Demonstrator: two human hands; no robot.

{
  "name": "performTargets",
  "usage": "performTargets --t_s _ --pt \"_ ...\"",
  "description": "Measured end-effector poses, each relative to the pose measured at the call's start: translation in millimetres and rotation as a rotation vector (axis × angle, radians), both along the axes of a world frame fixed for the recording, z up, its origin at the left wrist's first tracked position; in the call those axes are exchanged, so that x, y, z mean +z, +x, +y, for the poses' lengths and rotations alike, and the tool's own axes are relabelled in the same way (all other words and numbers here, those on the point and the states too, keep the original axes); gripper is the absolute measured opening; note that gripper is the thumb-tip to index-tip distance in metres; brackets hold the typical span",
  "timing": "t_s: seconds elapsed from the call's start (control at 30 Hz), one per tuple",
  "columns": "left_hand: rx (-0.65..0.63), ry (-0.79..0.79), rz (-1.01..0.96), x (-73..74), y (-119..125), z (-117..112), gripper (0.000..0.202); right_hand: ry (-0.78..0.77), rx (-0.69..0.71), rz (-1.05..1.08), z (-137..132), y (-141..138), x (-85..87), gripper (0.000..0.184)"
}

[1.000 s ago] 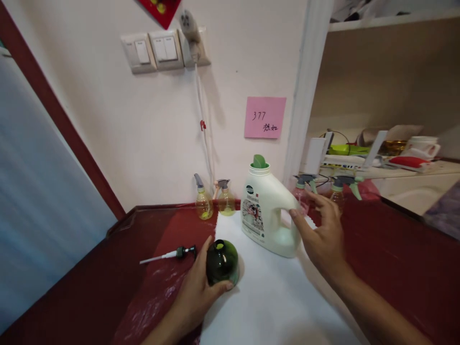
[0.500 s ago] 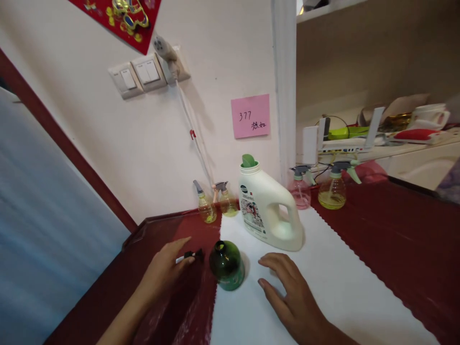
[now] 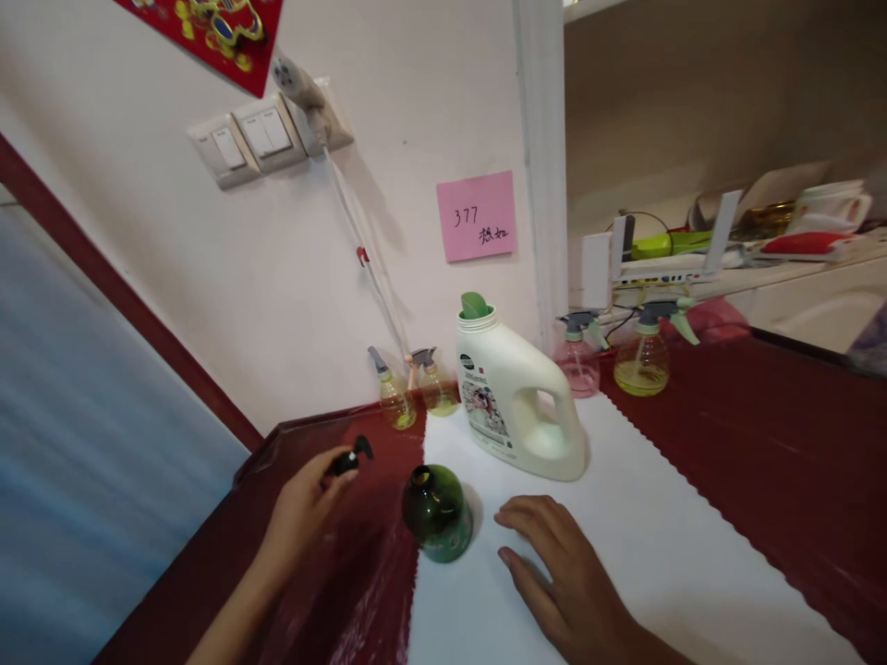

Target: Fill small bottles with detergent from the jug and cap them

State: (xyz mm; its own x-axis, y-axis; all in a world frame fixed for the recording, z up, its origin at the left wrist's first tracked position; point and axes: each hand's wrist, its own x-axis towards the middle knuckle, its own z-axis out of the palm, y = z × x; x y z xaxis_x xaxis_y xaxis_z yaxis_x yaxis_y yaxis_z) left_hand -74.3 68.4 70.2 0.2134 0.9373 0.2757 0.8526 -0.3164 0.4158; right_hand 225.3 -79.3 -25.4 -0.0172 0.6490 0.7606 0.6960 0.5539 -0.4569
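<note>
A: Since a moment ago the left hand (image 3: 305, 499) has lifted the pump (image 3: 346, 458) off the red cover; before, the pump lay there under the fingertips.

B: How does the hand hold it?

A: Its fingers are closed on the black pump head and raise it a little above the red cover (image 3: 325, 591). The tube is hidden by the hand, I cannot see it.

B: And to the right of it?

A: The green bottle (image 3: 436, 513) stands upright at the edge of the white mat (image 3: 624, 554), near the hand, not touching it. It is dark green, round and see-through, and its neck is open with no cap.

B: So which step is this?

A: I judge the pump is being picked up. It would fit this open neck, and that calls for the tube pointing down, straight over the hole.

B: The right hand (image 3: 561, 573)?

A: It rests flat on the mat with fingers spread, holding nothing, just beside the bottle. Behind it stands the white jug (image 3: 513, 406).
</note>
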Motion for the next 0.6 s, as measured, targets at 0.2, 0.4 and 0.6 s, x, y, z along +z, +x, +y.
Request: performTargets --t_s 0.2,0.4,0.6 --pt "-0.102 -0.057 -1.159 69.4 52.2 -47.3 0.040 0.000 0.007 -0.010 0.2 -0.9 -1.6 0.032" --pt "-0.224 -0.073 -1.338 76.5 95.2 -52.6 0.042 -0.009 0.004 -0.021 -0.1 -0.5 -0.6 0.031" --pt "-0.193 -0.138 -1.241 43.5 105.7 -39.4 0.050 -0.043 0.022 -0.019 -0.3 0.0 0.4 0.033"
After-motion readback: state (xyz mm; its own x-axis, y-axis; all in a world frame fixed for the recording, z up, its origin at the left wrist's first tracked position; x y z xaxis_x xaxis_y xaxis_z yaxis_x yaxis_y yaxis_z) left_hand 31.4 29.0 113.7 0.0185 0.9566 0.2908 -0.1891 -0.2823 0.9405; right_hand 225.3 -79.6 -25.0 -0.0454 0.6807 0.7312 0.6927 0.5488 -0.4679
